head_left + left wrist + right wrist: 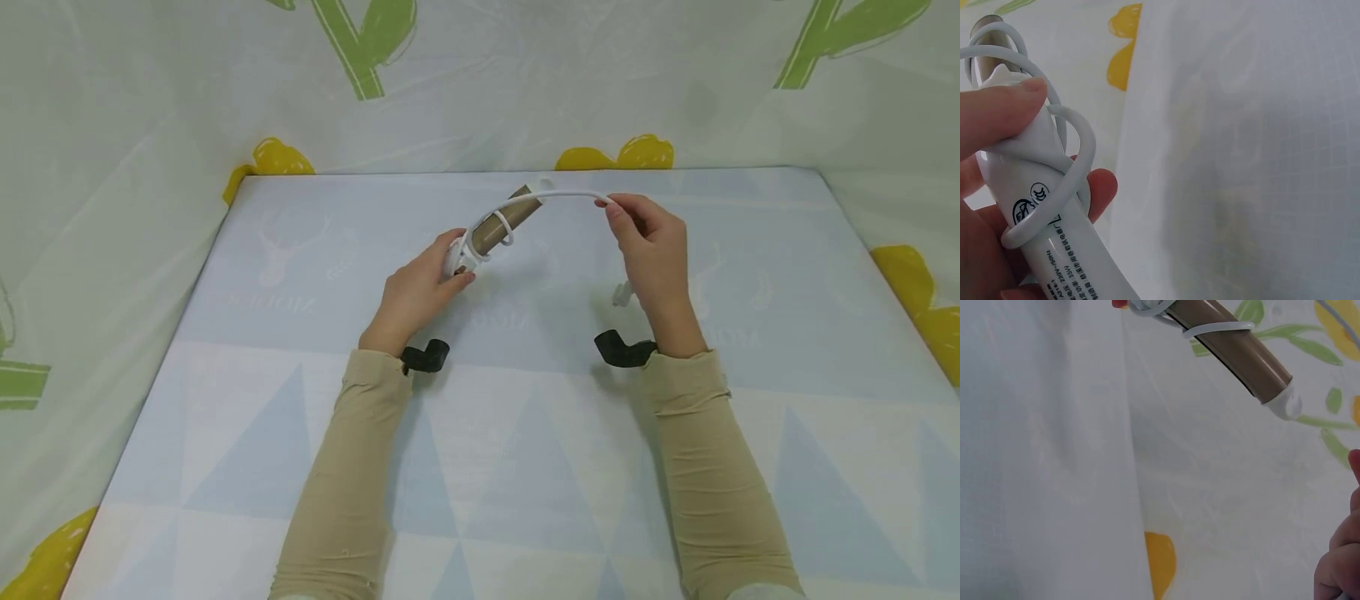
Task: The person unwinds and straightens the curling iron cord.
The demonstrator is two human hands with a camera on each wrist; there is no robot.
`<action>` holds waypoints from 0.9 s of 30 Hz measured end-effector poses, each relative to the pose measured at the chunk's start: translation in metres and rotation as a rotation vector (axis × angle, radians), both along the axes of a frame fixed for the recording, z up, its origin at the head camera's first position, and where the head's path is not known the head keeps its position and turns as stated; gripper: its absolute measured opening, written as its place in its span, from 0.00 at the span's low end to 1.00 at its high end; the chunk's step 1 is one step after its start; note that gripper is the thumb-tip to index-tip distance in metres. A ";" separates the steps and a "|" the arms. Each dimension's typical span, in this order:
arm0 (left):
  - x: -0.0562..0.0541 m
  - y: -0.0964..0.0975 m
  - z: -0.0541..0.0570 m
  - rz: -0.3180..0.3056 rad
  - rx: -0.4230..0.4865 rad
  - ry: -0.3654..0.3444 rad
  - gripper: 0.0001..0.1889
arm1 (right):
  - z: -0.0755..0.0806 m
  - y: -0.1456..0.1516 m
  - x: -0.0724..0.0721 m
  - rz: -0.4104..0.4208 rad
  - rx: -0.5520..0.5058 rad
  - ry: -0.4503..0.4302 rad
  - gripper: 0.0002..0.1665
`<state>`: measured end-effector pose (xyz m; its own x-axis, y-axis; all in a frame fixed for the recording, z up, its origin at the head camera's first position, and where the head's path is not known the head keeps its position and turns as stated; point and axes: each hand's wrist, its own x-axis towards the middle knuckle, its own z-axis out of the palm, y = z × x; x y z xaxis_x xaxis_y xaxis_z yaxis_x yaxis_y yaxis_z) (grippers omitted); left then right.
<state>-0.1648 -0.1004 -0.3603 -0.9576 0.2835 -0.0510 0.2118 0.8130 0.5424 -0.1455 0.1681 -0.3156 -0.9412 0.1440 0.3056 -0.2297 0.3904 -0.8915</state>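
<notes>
A curling iron with a brown-gold barrel (523, 210) and white handle (1075, 247) is held above the table by my left hand (420, 290). In the left wrist view, my thumb lies across the handle with fingers around its other side. A white cord (573, 193) loops loosely around handle and barrel. My right hand (654, 254) pinches that cord between thumb and index finger, to the right of the barrel's white tip (1288, 403). Near the right wrist hangs a white plug (622, 294); its link to the cord is hidden behind the hand.
A table (247, 433) with a pale blue and white patterned cover lies under both arms. Behind and beside it hangs a white sheet (480, 125) with green and yellow plant prints. Black wrist mounts (426, 357) sit at both sleeve cuffs.
</notes>
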 end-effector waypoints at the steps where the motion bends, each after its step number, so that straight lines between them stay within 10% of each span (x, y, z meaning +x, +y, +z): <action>1: -0.001 0.000 -0.001 0.006 0.002 0.000 0.33 | -0.002 0.002 -0.002 0.008 0.008 0.007 0.17; 17: -0.003 -0.005 -0.007 0.030 0.029 0.015 0.33 | 0.010 0.009 0.010 0.203 0.146 -0.133 0.18; 27: -0.004 -0.004 -0.006 0.033 0.024 0.003 0.33 | -0.010 0.018 -0.003 0.329 0.325 -0.163 0.17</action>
<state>-0.1684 -0.1047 -0.3661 -0.9667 0.2524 -0.0417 0.1863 0.8063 0.5614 -0.1483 0.1857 -0.3256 -0.9602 -0.2470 0.1308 -0.2552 0.5844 -0.7702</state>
